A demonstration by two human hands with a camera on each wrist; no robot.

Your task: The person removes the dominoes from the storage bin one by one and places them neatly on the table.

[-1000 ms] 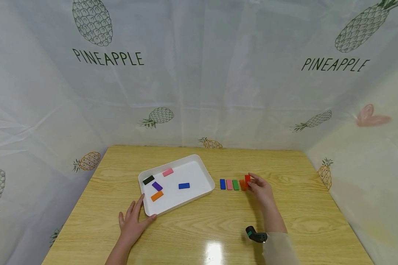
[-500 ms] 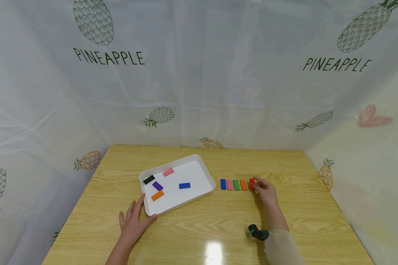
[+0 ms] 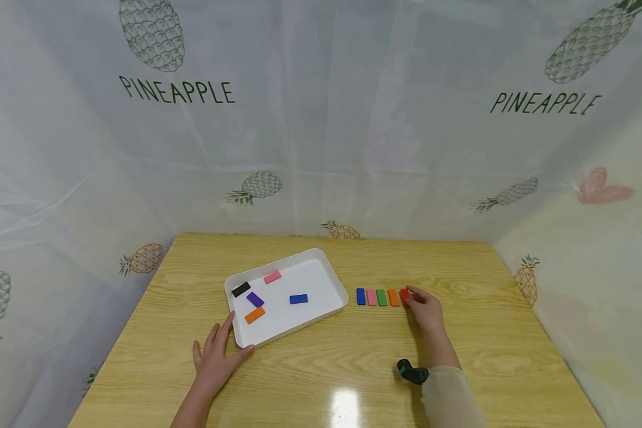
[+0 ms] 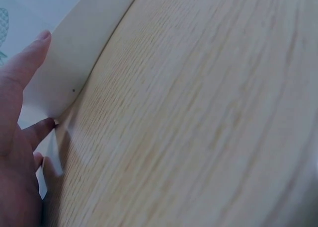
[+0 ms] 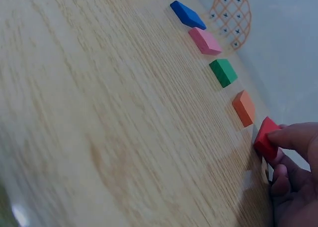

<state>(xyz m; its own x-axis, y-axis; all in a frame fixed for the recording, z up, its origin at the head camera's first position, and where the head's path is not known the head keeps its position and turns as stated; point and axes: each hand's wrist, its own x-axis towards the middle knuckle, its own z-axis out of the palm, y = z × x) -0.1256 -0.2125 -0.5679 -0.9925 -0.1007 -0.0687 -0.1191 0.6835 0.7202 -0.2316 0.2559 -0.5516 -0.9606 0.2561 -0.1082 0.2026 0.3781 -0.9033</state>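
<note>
My right hand [image 3: 425,308] pinches a small red block [image 5: 267,138] between thumb and fingers, at the right end of a row of flat blocks. In the right wrist view the red block sits tilted at the table surface. Leftward from it run an orange block [image 5: 243,108], a green block [image 5: 223,72], a pink block [image 5: 204,41] and a blue block [image 5: 188,14], spaced slightly apart. My left hand [image 3: 213,359] is spread at the near-left corner of a white tray [image 3: 329,270], thumb and forefinger touching its outer wall.
Inside the tray lie a black block [image 3: 241,289], a purple block [image 3: 255,299], an orange block [image 3: 254,315], a pink block [image 3: 272,277] and a blue block [image 3: 298,299]. The wooden table [image 3: 321,380] ends at a pineapple-print curtain [image 3: 406,178].
The red block came down from a raised position overlapping the orange block, moved right, then slid slightly left to the row's end. The left hand and tray stayed put.
</note>
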